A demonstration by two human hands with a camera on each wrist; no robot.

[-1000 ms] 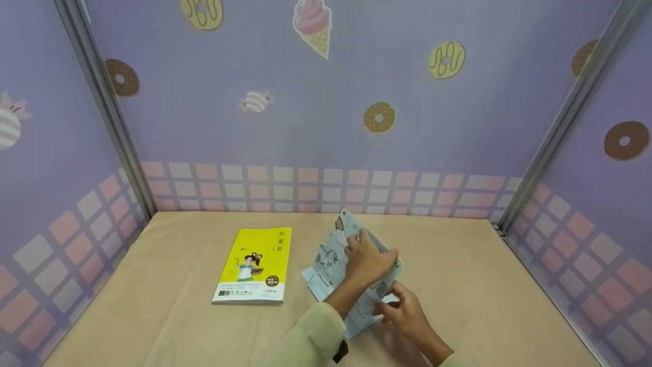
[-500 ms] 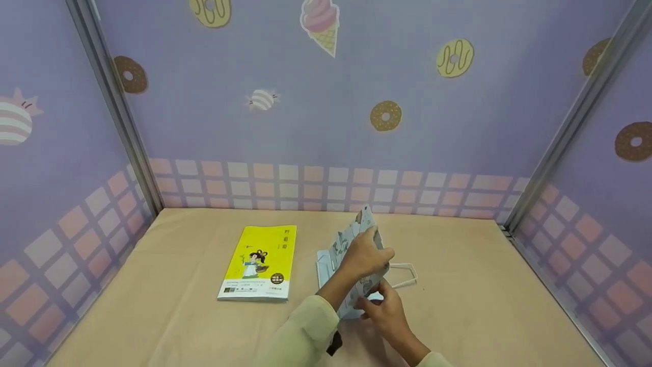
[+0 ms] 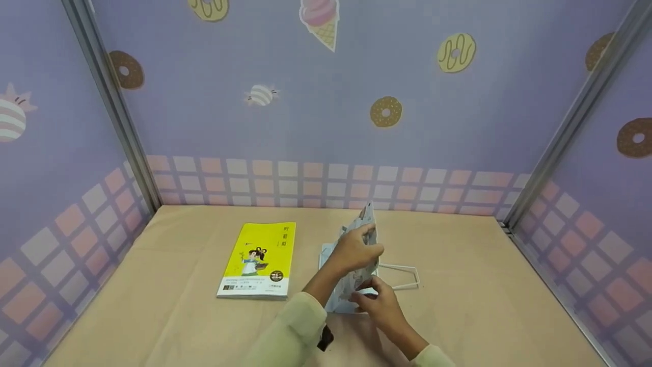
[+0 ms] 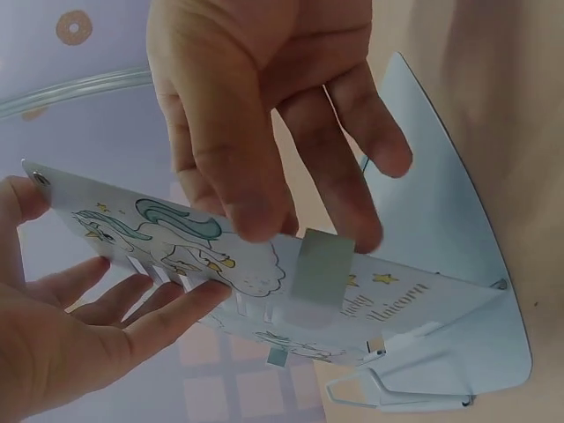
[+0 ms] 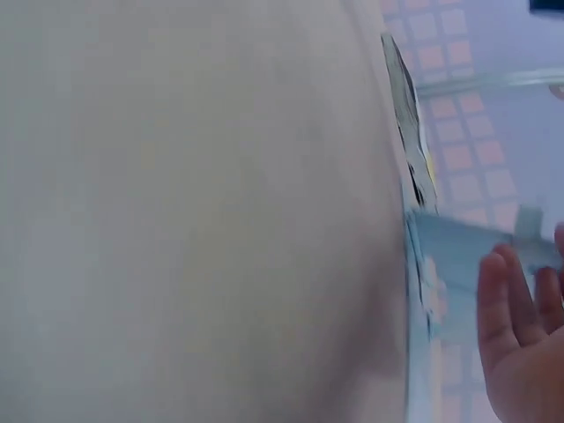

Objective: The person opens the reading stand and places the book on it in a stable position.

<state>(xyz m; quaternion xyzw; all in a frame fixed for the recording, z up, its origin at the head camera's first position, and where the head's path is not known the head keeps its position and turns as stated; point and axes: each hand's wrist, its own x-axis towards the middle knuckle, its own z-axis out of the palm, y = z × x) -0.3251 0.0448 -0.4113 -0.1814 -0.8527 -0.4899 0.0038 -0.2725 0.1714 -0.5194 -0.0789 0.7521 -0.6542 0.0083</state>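
Note:
A light blue book stand [image 4: 388, 282] with unicorn drawings has its tilted panel seen nearly edge-on in the head view, above a flat base [image 4: 467, 238]. My left hand [image 3: 354, 252] holds the panel high on its edge. In the left wrist view, its thumb lies at the holed corner and its fingers [image 4: 194, 304] spread along the panel. My right hand [image 3: 384, 308] pinches the lower right edge between thumb and forefinger, beside a grey-green page clip [image 4: 323, 269]. Its other fingers are loosely bent. Behind the panel, a white wire prop [image 3: 407, 275] sticks out rightward.
To the left, a yellow book [image 3: 257, 260] lies flat on the tan tablecloth [image 3: 183, 265]. Purple walls [image 3: 326, 122] with sweets and pink-white checks enclose the table, with metal posts [image 3: 117, 112] at the corners. A black object [image 3: 325, 338] hangs under the left sleeve.
The stand has turned so that its panel is now almost edge-on, and its wire prop has come into view. Both hands have shifted slightly leftward with it. The yellow book stays put.

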